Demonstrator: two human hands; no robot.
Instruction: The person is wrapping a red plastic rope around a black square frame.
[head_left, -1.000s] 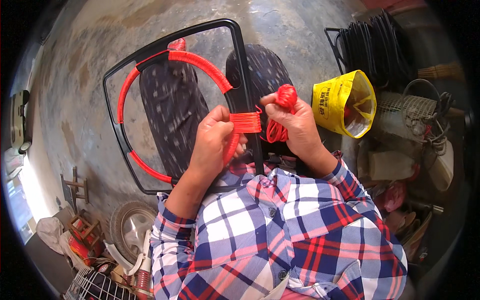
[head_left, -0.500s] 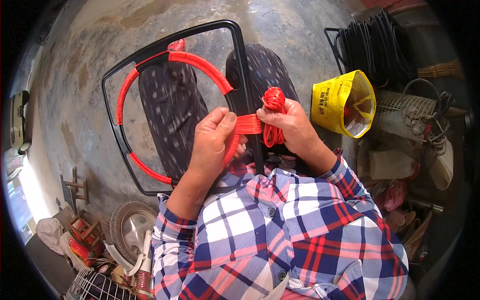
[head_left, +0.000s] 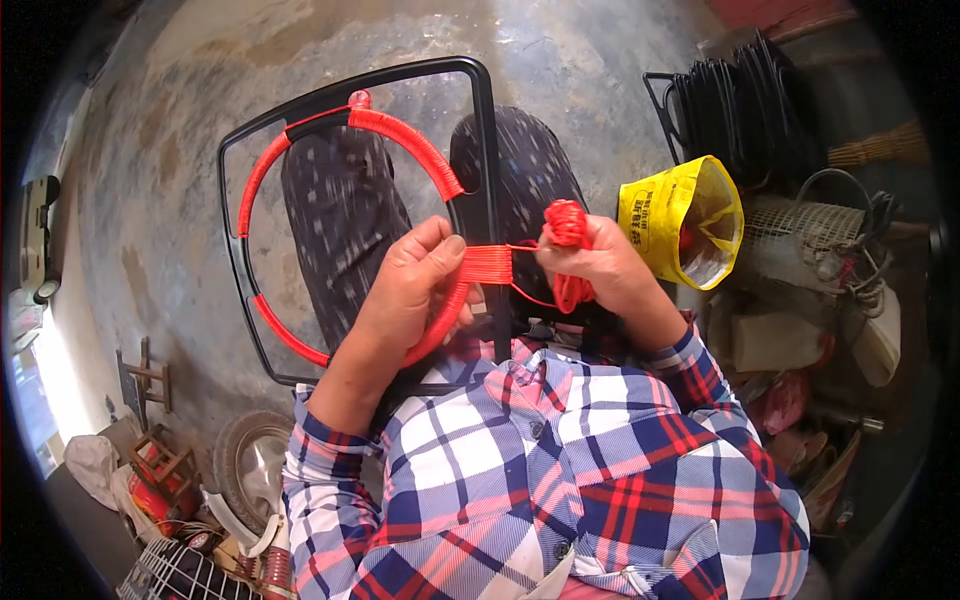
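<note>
A black metal frame (head_left: 484, 130) rests over my lap, with a ring (head_left: 405, 138) inside it wrapped in several sections of red cord. My left hand (head_left: 415, 275) is closed around the ring's right side, thumb on top. Beside that thumb, a flat band of red strands (head_left: 490, 266) joins the ring to the frame's side bar. To the right of the bar, my right hand (head_left: 605, 268) grips a bundle of red cord (head_left: 567, 225). Two strands run from the band to this bundle. Part of my left fingers is hidden beneath the ring.
A yellow bag (head_left: 655, 215) stands open to the right, near stacked black frames (head_left: 725, 110) and a wire mesh roll (head_left: 800, 225). At the lower left are a wheel (head_left: 240, 465), a small wooden stool (head_left: 165, 460) and a wire basket (head_left: 185, 570). Concrete floor (head_left: 330, 40) lies ahead.
My right hand has moved right and slightly down with the cord bundle, away from the side bar. The strands between bundle and band now show. The frame has shifted slightly; my left hand keeps its grip.
</note>
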